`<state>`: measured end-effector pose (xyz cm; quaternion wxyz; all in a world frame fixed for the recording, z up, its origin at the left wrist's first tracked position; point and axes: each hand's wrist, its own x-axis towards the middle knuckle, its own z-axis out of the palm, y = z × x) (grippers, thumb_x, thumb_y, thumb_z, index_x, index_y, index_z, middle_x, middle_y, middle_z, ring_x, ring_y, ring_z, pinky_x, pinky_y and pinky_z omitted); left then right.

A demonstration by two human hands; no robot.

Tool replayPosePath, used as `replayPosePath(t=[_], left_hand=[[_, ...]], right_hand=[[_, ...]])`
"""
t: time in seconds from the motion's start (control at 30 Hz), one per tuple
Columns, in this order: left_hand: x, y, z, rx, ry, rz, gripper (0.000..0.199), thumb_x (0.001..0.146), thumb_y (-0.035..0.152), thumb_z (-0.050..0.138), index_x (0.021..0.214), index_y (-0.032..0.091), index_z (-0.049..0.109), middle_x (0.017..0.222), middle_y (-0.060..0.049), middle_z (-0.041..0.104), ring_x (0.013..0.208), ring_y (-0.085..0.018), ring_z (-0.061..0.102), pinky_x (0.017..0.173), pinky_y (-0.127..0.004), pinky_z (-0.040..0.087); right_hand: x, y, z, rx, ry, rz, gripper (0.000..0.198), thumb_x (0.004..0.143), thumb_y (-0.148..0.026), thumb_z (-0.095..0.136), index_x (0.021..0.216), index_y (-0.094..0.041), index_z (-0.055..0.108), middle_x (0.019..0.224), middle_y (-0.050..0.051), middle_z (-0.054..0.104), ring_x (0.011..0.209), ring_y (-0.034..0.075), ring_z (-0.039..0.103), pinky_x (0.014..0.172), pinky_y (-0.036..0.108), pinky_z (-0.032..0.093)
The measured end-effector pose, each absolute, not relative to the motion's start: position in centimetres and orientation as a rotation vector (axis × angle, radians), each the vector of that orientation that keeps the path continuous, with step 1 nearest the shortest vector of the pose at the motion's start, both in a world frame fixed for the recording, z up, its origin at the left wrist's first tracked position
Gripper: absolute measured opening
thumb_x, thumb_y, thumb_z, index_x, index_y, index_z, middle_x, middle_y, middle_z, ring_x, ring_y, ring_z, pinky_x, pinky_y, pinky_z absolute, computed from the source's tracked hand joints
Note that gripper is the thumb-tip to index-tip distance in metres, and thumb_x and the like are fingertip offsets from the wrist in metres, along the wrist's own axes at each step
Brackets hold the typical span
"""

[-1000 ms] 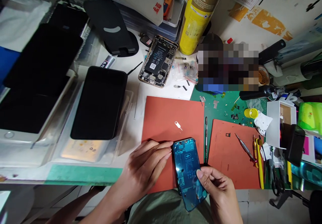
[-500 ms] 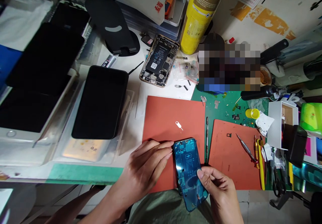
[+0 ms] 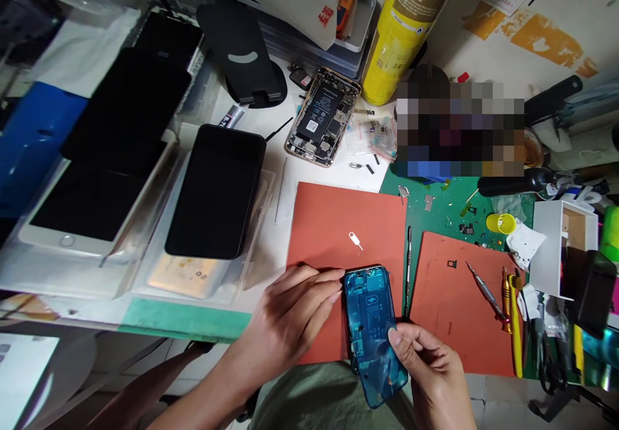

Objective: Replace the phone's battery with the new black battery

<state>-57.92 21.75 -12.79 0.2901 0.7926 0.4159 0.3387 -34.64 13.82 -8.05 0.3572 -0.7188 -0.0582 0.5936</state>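
An opened smartphone (image 3: 371, 320) lies under a see-through blue film, with a battery outline showing through. It lies tilted over the near edge of a red-brown mat (image 3: 329, 224). At its upper left edge, the closed fingers of my left hand (image 3: 300, 307) grip the rim; their tips are partly hidden. My right hand (image 3: 428, 365) pinches the lower right edge between thumb and fingers. Whether that thumb presses the film alone or the whole phone is hard to see. Just beyond the phone, a SIM eject pin (image 3: 356, 241) rests on the mat.
A metal spudger (image 3: 409, 269) lies right of the mat. A second mat (image 3: 464, 307) bears a SIM tray (image 3: 451, 264), a screwdriver (image 3: 486, 291) and yellow tools. Behind stands an opened phone (image 3: 323, 117) near a yellow can (image 3: 396, 49). A black phone (image 3: 215, 191) lies on boxes at left.
The camera view has turned slightly left, so everything sits farther right in the picture. Both hands keep their places on the phone; the glare on the film has shifted.
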Motion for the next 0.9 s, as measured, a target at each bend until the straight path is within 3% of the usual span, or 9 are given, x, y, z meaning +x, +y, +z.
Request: replayPosePath(t=[0.9], left_hand=[[-57.97,21.73,-12.74,2.113,1.113,0.903,0.028,0.103,0.002,0.061,0.128,0.012,0.066,0.130,-0.013,0.077,0.110,-0.023,0.070,0.097,-0.042,0.055]], right_hand=[[-34.82,13.93,-8.03,-1.840,-0.169,1.543,0.039,0.077,-0.051,0.097,0.082,-0.016,0.082,0.068,0.004,0.068,0.063,0.015,0.058,0.058,0.025,0.050]])
